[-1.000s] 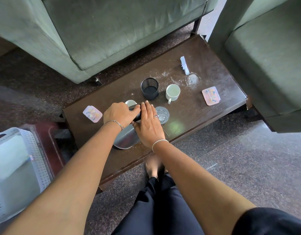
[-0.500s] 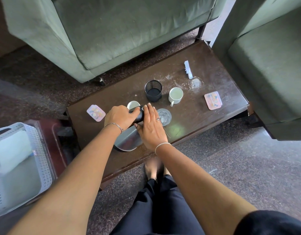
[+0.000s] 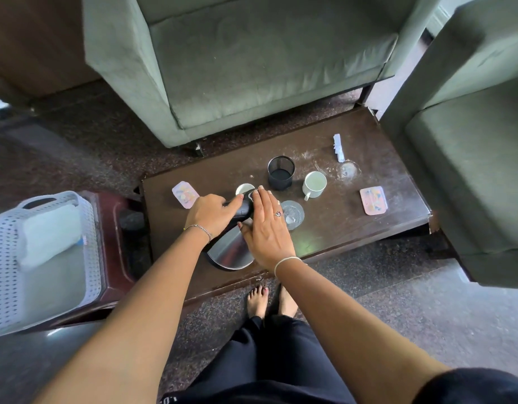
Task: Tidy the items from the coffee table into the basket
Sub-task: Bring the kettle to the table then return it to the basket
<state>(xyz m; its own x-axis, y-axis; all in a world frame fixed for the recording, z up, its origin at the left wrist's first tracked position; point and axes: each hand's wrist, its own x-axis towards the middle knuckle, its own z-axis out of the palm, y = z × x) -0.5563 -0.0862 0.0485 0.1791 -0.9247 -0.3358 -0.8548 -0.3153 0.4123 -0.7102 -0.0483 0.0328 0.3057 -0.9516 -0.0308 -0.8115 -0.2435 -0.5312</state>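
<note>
A: The basket (image 3: 44,258) waits off the table's (image 3: 333,237) left end, at about nine o'clock from the kettle (image 3: 231,252), with a white pad already in it. The left hand (image 3: 208,214) is curled round the kettle's black handle; the right hand (image 3: 266,231) lies flat and spread against its top and side. What worries you?

B: The kettle sits at the near edge, at six o'clock on the table. I'd guess a skewed lift could tip it toward the feet, or spill it, if there's water inside; I can't tell.

A: And around it?

B: Crowded at twelve. A small cup (image 3: 244,188) is just behind the handle, a glass (image 3: 292,214) just beside the right fingers, and the mesh pot (image 3: 281,172) and mug (image 3: 314,184) are near. A swing that way probably knocks them.

A: Open room?

B: Leftward. Only a pink coaster (image 3: 185,193) lies at ten o'clock, low enough to pass over. The basket's rim needs clearing.
</note>
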